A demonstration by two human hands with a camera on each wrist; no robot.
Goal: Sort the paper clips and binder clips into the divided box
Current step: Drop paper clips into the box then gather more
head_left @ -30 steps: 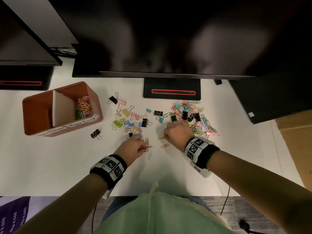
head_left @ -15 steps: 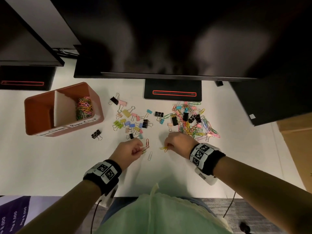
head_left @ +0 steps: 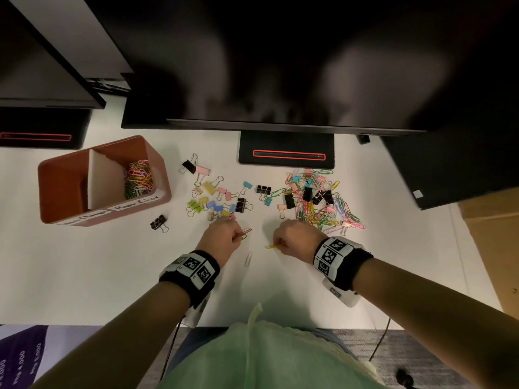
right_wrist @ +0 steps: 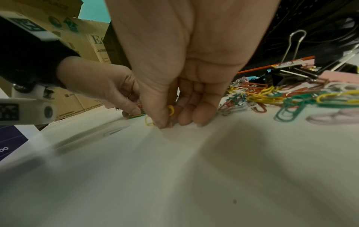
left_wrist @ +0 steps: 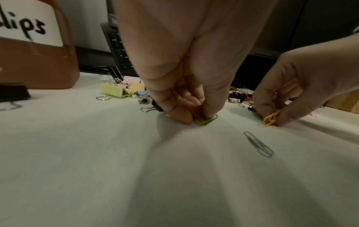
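Change: both hands have drawn back toward the desk's near edge since a second ago; an orange clip that lay loose between them is gone from the desk.
Left hand (head_left: 222,237): fingers and thumb pinched down on a small bunch of clips (left_wrist: 206,120) — yellow and green at the desk surface, orange showing in the head view.
Right hand (head_left: 295,239): thumb and forefinger closed on one yellow clip (left_wrist: 271,118), its free end touching the desk.
Grey clip (head_left: 248,258): loose on the desk, between the hands and nearer the person.
Box (head_left: 70,220): well left of the hands; right compartment, labelled for paper clips, holds a coloured heap; left compartment looks empty as far as can be seen.
Binder clips (head_left: 216,200): scattered between box and hands; one black one (head_left: 159,223) lies apart, near the box.
Mixed pile (head_left: 317,200): paper and binder clips tangled, just beyond the right hand.
Progress: early, by my judgement — most items unsorted.
Risk 1: the left bunch is held only at its tips; a clip could slip out on the carry to the box.
Risk 2: clips may hook together and drag a stray into the wrong compartment.
Risk 3: the grey clip is pale against the desk and easily missed.
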